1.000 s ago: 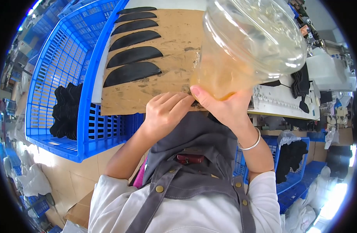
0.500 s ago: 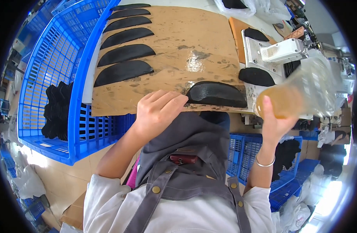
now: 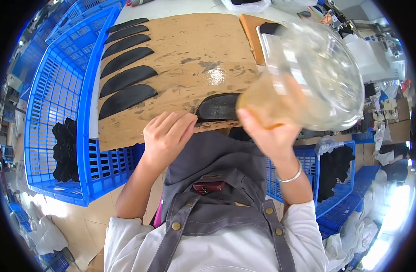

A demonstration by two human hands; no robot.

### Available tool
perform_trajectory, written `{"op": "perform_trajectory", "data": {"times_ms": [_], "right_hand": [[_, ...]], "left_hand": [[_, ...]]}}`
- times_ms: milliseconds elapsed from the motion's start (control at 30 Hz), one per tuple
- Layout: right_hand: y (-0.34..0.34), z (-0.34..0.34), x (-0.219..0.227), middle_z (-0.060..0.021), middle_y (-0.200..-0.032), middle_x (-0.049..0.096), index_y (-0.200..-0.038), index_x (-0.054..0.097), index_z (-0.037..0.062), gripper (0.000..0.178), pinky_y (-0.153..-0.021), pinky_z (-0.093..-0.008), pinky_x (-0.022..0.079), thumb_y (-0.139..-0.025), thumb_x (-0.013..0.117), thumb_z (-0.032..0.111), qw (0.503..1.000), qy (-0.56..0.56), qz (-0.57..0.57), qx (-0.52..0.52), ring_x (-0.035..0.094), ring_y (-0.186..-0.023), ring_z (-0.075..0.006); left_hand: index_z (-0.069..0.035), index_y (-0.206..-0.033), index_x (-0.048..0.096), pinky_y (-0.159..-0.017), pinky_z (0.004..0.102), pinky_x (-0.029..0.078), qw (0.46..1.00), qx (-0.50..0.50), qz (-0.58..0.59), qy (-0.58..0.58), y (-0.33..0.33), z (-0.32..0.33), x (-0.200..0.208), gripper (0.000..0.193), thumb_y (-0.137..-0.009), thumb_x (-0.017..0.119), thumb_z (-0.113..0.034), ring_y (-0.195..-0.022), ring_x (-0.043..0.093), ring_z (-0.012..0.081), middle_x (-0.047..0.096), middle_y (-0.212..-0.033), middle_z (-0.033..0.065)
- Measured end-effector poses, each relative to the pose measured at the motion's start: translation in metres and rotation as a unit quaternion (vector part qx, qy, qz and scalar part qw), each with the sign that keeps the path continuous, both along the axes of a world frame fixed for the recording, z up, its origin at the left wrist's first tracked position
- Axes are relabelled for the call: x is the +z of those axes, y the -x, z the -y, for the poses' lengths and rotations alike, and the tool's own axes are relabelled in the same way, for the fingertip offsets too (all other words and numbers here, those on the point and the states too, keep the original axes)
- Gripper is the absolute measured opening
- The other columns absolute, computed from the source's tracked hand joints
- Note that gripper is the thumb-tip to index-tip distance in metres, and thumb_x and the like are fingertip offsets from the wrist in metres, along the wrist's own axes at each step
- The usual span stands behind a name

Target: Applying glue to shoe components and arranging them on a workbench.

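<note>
At the near edge of a stained brown board (image 3: 180,38), my left hand (image 3: 165,136) is closed, its fingertips on the left end of a black half-moon piece (image 3: 219,106). That piece lies flat, its surface shiny and wet-looking. My right hand (image 3: 276,138) is wrapped round a clear bottle (image 3: 328,81) with amber liquid inside. The bottle is tilted, blurred by motion, and its amber end is over the right end of the piece, which it hides. Several more black half-moon pieces (image 3: 128,77) lie in a column along the board's left side.
A large blue crate (image 3: 84,149) stands against the board's left, with black pieces (image 3: 65,152) inside. Another blue crate (image 3: 337,204) with black material is at lower right. Behind the bottle are a white machine part (image 3: 375,59) and an orange-brown panel (image 3: 253,41).
My right hand has swung the bottle left, from beside the board to over the black piece. My left hand stays at the piece's left end. The whole view has shifted slightly.
</note>
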State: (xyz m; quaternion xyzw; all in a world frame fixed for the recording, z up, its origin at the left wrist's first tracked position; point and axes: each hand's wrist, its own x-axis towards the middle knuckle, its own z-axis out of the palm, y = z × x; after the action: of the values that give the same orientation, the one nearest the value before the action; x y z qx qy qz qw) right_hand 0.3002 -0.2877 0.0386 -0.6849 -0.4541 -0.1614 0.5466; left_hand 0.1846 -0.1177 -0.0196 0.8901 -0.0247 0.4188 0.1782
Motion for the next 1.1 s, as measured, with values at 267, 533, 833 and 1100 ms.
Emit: {"op": "perform_trajectory", "data": {"times_ms": [267,533,833,1100], "right_hand": [[-0.037,0.098,-0.007,-0.0200,-0.112,0.051,-0.126,0.032,0.0021,0.064,-0.091,-0.0402,0.042,-0.074,0.068,0.014,0.949,-0.203,-0.102,-0.218,0.053,-0.101,-0.0282],[-0.019,0.107,-0.026,-0.0196,-0.117,0.047,-0.133,0.027,0.0046,0.060,-0.092,-0.0457,0.040,-0.087,0.047,0.039,0.913,-0.265,-0.311,0.007,0.049,-0.108,-0.0333],[-0.016,0.106,-0.028,-0.0164,-0.114,0.048,-0.132,0.028,0.0054,0.067,-0.092,-0.0474,0.040,-0.083,0.049,0.045,0.878,-0.260,-0.382,0.123,0.050,-0.106,-0.0299],[-0.015,0.057,-0.036,-0.0150,-0.116,0.047,-0.134,0.026,0.0069,0.072,-0.099,-0.0557,0.029,-0.081,0.049,0.049,0.754,-0.299,-0.485,0.327,0.049,-0.107,-0.0295]], "left_hand": [[-0.007,-0.078,0.052,-0.066,0.0332,0.044,0.990,-0.005,-0.127,0.058,-0.005,0.006,0.036,0.023,-0.064,0.070,-0.009,-0.081,0.053,0.0231,0.055,-0.090,0.0051],[-0.008,-0.082,0.052,-0.073,0.0368,0.040,0.980,-0.118,-0.163,-0.012,-0.057,0.050,0.059,0.030,-0.062,0.073,-0.014,-0.085,0.050,0.0272,0.051,-0.087,0.0068],[-0.005,-0.074,0.053,-0.073,0.0369,0.041,0.973,-0.131,-0.186,0.027,-0.077,0.042,0.050,0.019,-0.066,0.069,-0.012,-0.082,0.050,0.0287,0.051,-0.081,0.0084],[-0.004,-0.072,0.055,-0.062,0.0354,0.041,0.978,-0.123,-0.112,0.130,-0.078,0.040,0.042,0.014,-0.069,0.067,-0.010,-0.071,0.052,0.0278,0.052,-0.069,0.0085]]}}
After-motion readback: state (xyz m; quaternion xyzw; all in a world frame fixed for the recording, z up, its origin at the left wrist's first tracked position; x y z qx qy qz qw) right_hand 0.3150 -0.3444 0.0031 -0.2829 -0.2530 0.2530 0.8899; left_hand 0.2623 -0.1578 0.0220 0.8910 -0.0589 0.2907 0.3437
